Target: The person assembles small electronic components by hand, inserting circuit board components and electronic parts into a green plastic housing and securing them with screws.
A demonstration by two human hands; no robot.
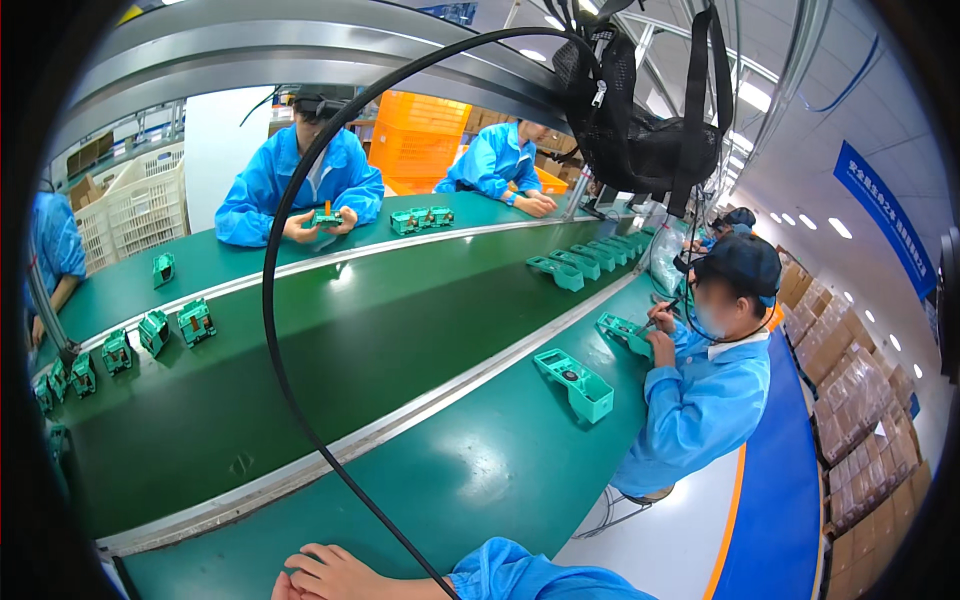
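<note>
My right hand (335, 577) rests at the lower edge of the view, near the front of the green worktop (460, 480). Its forearm, in a blue sleeve (540, 575), comes in from the right. The fingers lie loosely bent and a little apart, with nothing visible in them; the lower part of the hand is cut off. My left hand does not show. Farther right on the worktop lies a green plastic housing (575, 385) with a dark round part in it, apart from my hand. A black cable (275, 340) hangs across the view.
A dark green conveyor belt (330, 400) carries green assemblies (197, 322) at left and a row of housings (555, 272) at far right. A co-worker (705, 370) at right works a tool on another housing (625, 332). Others sit across the belt. A black mesh bag (640, 120) hangs above.
</note>
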